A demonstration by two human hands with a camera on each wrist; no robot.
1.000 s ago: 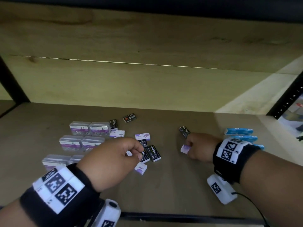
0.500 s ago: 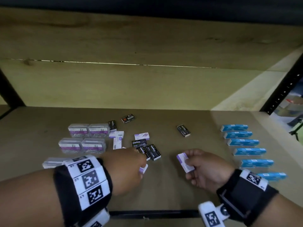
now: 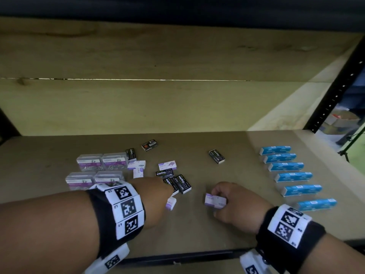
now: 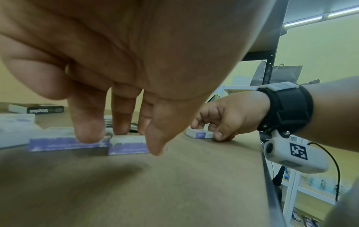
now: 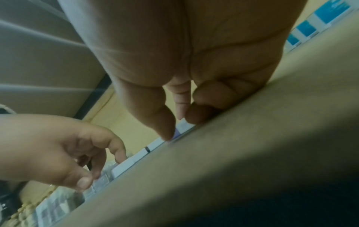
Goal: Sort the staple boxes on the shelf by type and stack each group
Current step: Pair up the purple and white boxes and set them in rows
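Observation:
My right hand point(image 3: 219, 196) pinches a purple-and-white staple box point(image 3: 214, 201) that lies flat on the shelf board point(image 3: 197, 230); the left wrist view shows this hand point(image 4: 219, 121) with its thumb at the box's point(image 4: 200, 133) near edge. My left hand point(image 3: 158, 196) reaches down beside a black staple box cluster point(image 3: 178, 181). Its fairly straight fingertips point(image 4: 88, 135) rest on two purple-and-white boxes point(image 4: 68, 143), point(image 4: 128, 145), and the thumb hangs in front of them. One of these point(image 3: 170, 203) peeks out under the hand.
More purple-and-white boxes point(image 3: 167, 165) and black boxes point(image 3: 216, 156) lie scattered mid-shelf. Clear paper clip cases point(image 3: 101, 164) sit at the left. Several blue boxes point(image 3: 286, 167) form a row at the right. A black upright point(image 3: 335, 91) stands at the right rear.
My right hand drew back toward the front edge with the purple-and-white box and lowered it onto the shelf. My left hand slid forward and down onto the boxes near it.

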